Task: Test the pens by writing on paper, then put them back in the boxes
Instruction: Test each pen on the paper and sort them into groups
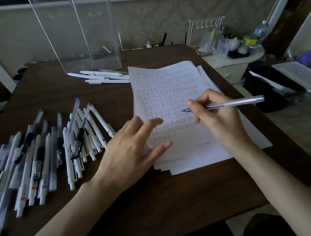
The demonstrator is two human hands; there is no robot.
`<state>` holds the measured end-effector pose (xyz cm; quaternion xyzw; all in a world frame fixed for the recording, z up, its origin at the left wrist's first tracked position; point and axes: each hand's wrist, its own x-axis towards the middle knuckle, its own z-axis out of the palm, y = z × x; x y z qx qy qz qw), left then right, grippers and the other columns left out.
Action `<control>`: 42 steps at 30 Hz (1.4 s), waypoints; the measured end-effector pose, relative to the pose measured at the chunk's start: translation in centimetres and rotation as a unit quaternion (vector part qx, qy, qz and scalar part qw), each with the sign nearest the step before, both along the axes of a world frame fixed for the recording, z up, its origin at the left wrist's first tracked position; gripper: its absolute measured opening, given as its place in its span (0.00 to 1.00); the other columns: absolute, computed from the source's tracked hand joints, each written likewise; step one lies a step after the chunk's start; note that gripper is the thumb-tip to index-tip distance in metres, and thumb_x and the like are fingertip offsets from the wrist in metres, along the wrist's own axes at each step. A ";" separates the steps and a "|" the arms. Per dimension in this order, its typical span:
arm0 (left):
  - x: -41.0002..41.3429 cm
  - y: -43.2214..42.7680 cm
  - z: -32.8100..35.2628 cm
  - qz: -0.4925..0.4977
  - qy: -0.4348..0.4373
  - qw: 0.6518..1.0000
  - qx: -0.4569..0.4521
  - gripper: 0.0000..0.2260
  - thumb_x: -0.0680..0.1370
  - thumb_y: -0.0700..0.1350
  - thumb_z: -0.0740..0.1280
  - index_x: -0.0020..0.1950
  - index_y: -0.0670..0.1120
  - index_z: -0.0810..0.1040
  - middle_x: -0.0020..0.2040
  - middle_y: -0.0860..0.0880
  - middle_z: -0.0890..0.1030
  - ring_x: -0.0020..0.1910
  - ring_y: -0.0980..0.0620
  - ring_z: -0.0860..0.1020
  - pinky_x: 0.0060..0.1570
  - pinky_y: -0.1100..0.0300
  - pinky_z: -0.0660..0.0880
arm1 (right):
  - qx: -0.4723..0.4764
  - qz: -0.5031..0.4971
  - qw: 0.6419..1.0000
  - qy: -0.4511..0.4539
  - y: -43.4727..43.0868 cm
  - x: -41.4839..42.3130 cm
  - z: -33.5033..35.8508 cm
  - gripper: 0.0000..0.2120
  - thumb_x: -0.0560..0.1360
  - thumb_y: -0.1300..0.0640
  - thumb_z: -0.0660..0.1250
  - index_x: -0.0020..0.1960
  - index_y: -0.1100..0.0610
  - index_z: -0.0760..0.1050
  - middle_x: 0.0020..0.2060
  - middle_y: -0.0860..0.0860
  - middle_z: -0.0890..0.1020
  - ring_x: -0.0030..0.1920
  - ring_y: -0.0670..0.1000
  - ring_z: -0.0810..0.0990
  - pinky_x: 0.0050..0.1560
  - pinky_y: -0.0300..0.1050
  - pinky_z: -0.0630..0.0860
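- Right hand (218,117): fingers (195,105) curled round a clear-barrelled pen (233,103) in a writing grip. The nib points left and the barrel runs out to the right.
- The nib sits over the middle rows of the top sheet. Cannot tell whether it touches the sheet.
- Left hand (129,153): fingers straight and spread, holding nothing. The forefinger and thumb lie flat on the left edge of the paper stack (166,88).
- The paper stack lies right of centre on the dark table (161,196). Its sheets are fanned unevenly, and the top sheet carries rows of small written marks.
- A large pile of pens (37,157) is on the table's left side, just beside the left hand. It mixes white, clear and dark-gripped barrels, mostly lying parallel and some crossed.
- A smaller group of white pens (105,76) lies at the paper's far left corner.
- Two tall clear boxes (79,28) stand upright at the far edge, right behind the white pens.
- A white wire rack (206,28) and bottles sit on a side stand beyond the table, far right.
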<state>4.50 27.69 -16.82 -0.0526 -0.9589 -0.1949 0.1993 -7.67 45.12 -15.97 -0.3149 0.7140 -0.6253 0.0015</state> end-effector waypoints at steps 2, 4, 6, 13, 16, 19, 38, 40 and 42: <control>0.0 0.2 -0.4 -0.051 -0.022 0.996 -0.073 0.26 0.78 0.66 0.50 0.70 0.54 0.67 0.47 0.52 0.68 0.43 0.56 0.68 0.42 0.60 0.69 | 0.036 -0.033 0.999 0.015 -0.3 0.1 -0.5 0.12 0.74 0.58 0.70 0.37 0.63 0.71 0.31 0.60 0.79 0.34 0.57 0.79 0.34 0.49 0.73; 0.0 0.5 -0.8 -0.068 -0.034 0.989 -0.123 0.26 0.78 0.66 0.49 0.70 0.55 0.69 0.46 0.51 0.67 0.42 0.55 0.67 0.42 0.59 0.67 | 0.081 -0.038 0.996 0.015 -0.6 0.3 -1.0 0.13 0.74 0.60 0.70 0.36 0.62 0.68 0.27 0.57 0.76 0.30 0.53 0.78 0.31 0.48 0.72; -0.1 0.5 -1.0 -0.064 -0.043 0.988 -0.134 0.27 0.77 0.67 0.49 0.69 0.56 0.70 0.45 0.52 0.65 0.42 0.55 0.66 0.42 0.60 0.66 | 0.109 -0.035 0.993 0.003 -0.7 0.4 -1.4 0.14 0.75 0.62 0.67 0.34 0.60 0.65 0.23 0.52 0.71 0.25 0.46 0.73 0.28 0.45 0.70; 0.0 0.6 -1.1 -0.062 -0.062 0.988 -0.127 0.27 0.77 0.67 0.47 0.69 0.57 0.70 0.45 0.52 0.65 0.42 0.55 0.67 0.44 0.60 0.66 | 0.139 -0.016 0.990 0.015 -1.0 0.5 -1.5 0.14 0.76 0.62 0.66 0.36 0.64 0.64 0.24 0.56 0.73 0.24 0.46 0.74 0.30 0.47 0.72; 0.0 0.6 -1.1 -0.057 -0.069 0.988 -0.123 0.27 0.77 0.67 0.47 0.69 0.57 0.69 0.45 0.52 0.65 0.42 0.54 0.67 0.44 0.60 0.65 | 0.142 -0.020 0.989 0.030 -1.0 0.6 -1.5 0.15 0.76 0.62 0.65 0.35 0.62 0.63 0.25 0.61 0.71 0.26 0.57 0.72 0.28 0.50 0.69; 0.0 0.6 -1.1 -0.054 -0.066 0.989 -0.122 0.27 0.77 0.67 0.48 0.68 0.56 0.70 0.45 0.52 0.66 0.42 0.55 0.67 0.43 0.60 0.64 | 0.139 -0.023 0.990 0.021 -1.0 0.4 -1.5 0.15 0.76 0.63 0.65 0.35 0.62 0.62 0.25 0.61 0.71 0.25 0.56 0.72 0.28 0.48 0.69; 0.0 0.7 -0.9 -0.058 -0.076 0.989 -0.109 0.27 0.77 0.66 0.46 0.69 0.57 0.70 0.45 0.52 0.66 0.42 0.54 0.67 0.43 0.60 0.64 | 0.133 0.002 0.991 -0.004 -1.0 0.2 -1.7 0.14 0.76 0.63 0.65 0.35 0.63 0.64 0.23 0.55 0.70 0.24 0.46 0.71 0.28 0.40 0.70; 0.1 0.6 -0.9 -0.060 -0.076 0.990 -0.106 0.26 0.77 0.66 0.46 0.68 0.56 0.70 0.45 0.52 0.65 0.42 0.54 0.67 0.43 0.60 0.64 | 0.135 0.002 0.991 -0.003 -0.9 0.2 -1.6 0.14 0.76 0.62 0.66 0.35 0.63 0.64 0.23 0.54 0.70 0.24 0.46 0.71 0.29 0.41 0.70; 0.1 0.6 -0.9 -0.060 -0.081 0.990 -0.101 0.25 0.78 0.64 0.47 0.69 0.56 0.69 0.45 0.52 0.66 0.42 0.55 0.67 0.43 0.60 0.65 | 0.141 -0.001 0.990 -0.002 -0.9 0.3 -1.6 0.15 0.75 0.63 0.65 0.34 0.62 0.63 0.24 0.55 0.68 0.24 0.47 0.68 0.28 0.43 0.67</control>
